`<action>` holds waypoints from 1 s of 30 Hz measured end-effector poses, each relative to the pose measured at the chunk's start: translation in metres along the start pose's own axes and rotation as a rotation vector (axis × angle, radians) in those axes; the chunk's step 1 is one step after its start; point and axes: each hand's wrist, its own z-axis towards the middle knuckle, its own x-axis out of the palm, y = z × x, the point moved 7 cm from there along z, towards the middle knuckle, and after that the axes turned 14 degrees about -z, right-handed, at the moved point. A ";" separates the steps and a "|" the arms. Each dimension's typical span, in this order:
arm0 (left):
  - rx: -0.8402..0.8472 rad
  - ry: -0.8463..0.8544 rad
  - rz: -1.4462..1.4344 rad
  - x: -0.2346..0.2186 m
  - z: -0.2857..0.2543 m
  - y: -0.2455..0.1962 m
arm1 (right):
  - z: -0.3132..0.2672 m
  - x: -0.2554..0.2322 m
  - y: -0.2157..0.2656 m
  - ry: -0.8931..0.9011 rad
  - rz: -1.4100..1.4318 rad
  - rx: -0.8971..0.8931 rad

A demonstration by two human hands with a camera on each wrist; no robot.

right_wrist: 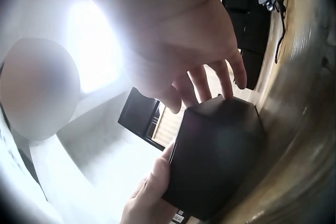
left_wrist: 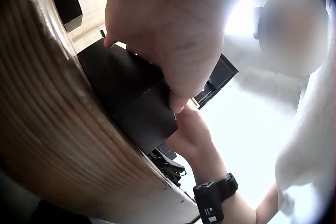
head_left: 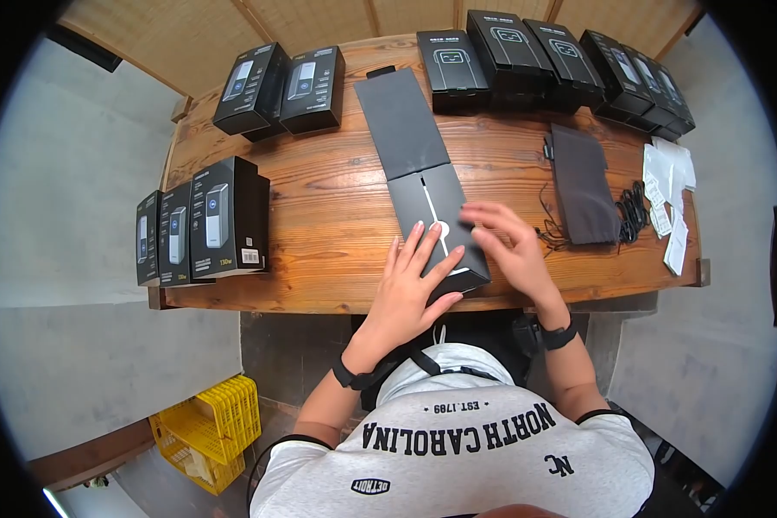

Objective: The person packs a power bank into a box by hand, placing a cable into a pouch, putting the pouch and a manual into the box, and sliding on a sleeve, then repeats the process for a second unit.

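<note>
A long black box lies on the wooden table with its lid flap folded back away from the person. A white strip and a white round piece show on its inside. The left hand rests spread on the near part of the box, its thumb at the near edge. Just right of the box, the right hand has its fingers loosely bent over the side. In the right wrist view its fingertips are at the edge of the dark box; whether they touch it is unclear.
Black boxes with printed devices stand at the left, with more at the back left and others along the back right. A dark pouch, coiled black cables and white packets lie right. Yellow crates are on the floor.
</note>
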 end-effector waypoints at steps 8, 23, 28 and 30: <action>-0.002 0.010 -0.108 -0.008 -0.007 -0.002 | 0.054 0.000 -0.031 -0.080 0.502 0.230; 0.048 -0.096 -0.286 -0.016 -0.012 0.021 | 0.026 0.006 0.036 -0.012 0.052 -0.223; 0.012 -0.177 -0.442 -0.013 0.006 0.044 | 0.005 0.012 0.040 0.014 -0.297 -0.308; -0.002 -0.208 -0.385 -0.015 0.008 0.046 | 0.002 0.012 0.034 0.002 -0.323 -0.311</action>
